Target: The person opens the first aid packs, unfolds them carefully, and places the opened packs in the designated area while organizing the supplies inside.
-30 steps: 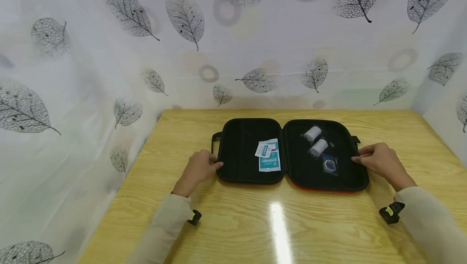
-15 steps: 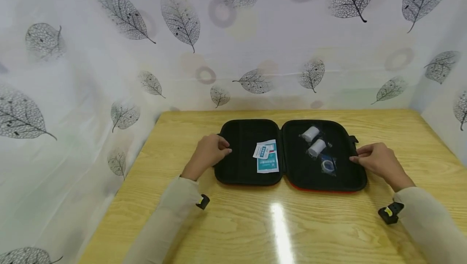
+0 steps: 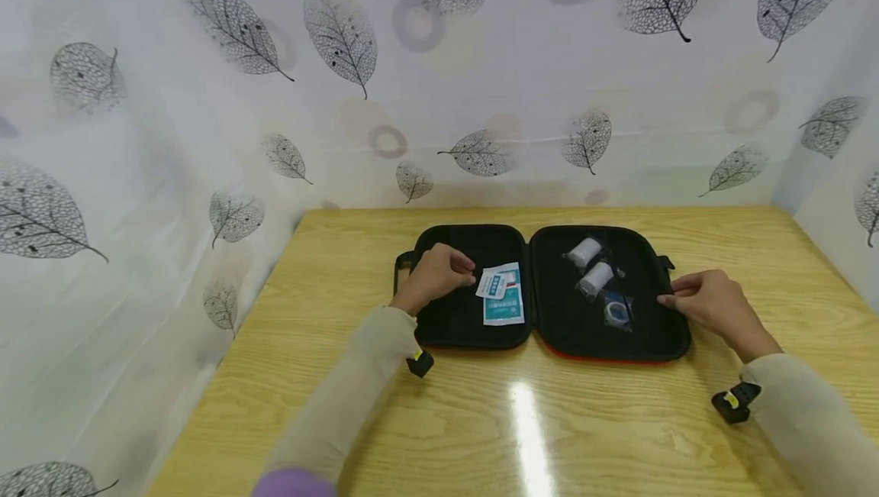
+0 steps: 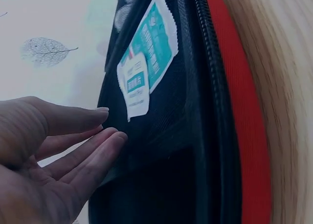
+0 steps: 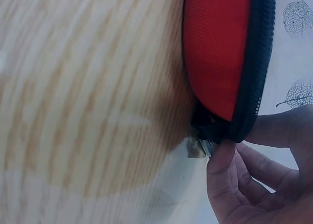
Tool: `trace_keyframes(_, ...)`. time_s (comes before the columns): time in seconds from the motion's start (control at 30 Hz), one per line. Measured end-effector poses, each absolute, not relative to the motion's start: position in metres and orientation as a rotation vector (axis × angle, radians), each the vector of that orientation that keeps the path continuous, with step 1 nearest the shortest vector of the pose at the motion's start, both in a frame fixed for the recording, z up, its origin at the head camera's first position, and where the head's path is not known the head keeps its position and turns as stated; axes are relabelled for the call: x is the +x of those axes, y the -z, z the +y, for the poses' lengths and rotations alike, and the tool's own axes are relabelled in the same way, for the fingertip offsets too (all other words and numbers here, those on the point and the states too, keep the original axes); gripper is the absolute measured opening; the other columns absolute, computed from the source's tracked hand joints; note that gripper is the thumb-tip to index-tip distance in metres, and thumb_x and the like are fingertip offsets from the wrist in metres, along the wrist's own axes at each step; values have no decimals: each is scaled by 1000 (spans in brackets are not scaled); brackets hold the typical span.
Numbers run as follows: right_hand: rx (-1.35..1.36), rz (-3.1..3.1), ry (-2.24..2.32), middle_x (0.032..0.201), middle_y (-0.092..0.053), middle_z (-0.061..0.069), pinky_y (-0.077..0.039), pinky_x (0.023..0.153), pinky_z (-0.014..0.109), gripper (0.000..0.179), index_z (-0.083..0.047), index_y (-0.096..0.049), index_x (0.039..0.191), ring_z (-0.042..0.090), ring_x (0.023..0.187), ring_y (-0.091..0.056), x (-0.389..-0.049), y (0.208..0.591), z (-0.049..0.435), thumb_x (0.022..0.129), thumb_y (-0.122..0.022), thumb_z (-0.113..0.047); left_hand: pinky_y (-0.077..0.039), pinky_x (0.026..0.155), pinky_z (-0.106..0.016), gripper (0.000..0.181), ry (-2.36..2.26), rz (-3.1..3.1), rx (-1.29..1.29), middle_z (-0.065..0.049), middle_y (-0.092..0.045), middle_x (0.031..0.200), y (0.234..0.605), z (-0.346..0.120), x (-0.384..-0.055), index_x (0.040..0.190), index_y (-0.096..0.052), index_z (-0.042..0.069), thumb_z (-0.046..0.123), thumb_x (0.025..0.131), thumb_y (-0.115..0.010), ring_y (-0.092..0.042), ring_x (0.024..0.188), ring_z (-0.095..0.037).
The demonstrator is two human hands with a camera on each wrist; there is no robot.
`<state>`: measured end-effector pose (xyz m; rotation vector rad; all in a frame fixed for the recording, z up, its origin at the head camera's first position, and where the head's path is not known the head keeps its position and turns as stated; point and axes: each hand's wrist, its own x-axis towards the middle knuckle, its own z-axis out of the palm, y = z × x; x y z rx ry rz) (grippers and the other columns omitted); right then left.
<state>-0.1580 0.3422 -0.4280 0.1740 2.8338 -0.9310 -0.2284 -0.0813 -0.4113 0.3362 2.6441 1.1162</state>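
A zippered case (image 3: 577, 333), black inside and red outside (image 5: 217, 48), lies spread open on the table. My left hand (image 3: 439, 277) is over its left half with nothing in it, thumb and fingertips slightly apart. Just beyond those fingertips lies a small white packet (image 4: 137, 89) on a larger teal-and-white packet (image 4: 159, 48). At the case's right edge my right hand (image 3: 710, 302) pinches the rim between thumb and fingers. The right half holds two white rolls (image 3: 596, 279) in clear wrap and a small bagged ring-shaped item (image 3: 618, 311).
The wooden table (image 3: 439, 421) has a bright light reflection in front of the case. A strap handle (image 3: 397, 272) sticks out on the case's left side. Behind stands a white curtain (image 3: 474, 85) printed with leaves.
My left hand has left the case's left edge and moved right and slightly away over the left half, up to the packets. My right hand stays at the right rim.
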Motion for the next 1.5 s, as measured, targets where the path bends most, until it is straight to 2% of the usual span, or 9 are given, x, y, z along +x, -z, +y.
trace_keyframes(0.37,170,2838,933,104,-69,31,-52,80,59,60,21,-59,121,51,99,-62,-157,429,342,92,-75,-30,-58,82,-37,21,-1200,2603,258,-7,-73,102,425,-65,-237,111,-76,2,9,91,-77,-68,92,-19)
trace_keyframes(0.67,188,2818,935,108,-68,33,-53,80,58,62,21,-57,123,52,102,-60,-157,427,342,93,-74,-30,-58,83,-37,25,-1273,2574,217,-9,-73,104,428,-59,-238,110,-75,1,6,86,-81,-67,92,-19)
trace_keyframes(1.03,187,2826,943,110,-67,34,-54,80,57,63,21,-58,124,51,102,-61,-156,426,340,92,-74,-31,-57,81,-34,27,-1239,2554,225,-3,-71,95,434,-52,-239,105,-76,5,8,81,-87,-65,87,-16)
trace_keyframes(1.5,187,2834,927,109,-67,34,-53,81,58,61,21,-57,123,51,101,-61,-156,427,340,93,-73,-30,-56,75,-32,20,-1218,2507,277,-2,-68,91,438,-49,-241,99,-75,6,6,82,-85,-63,83,-18)
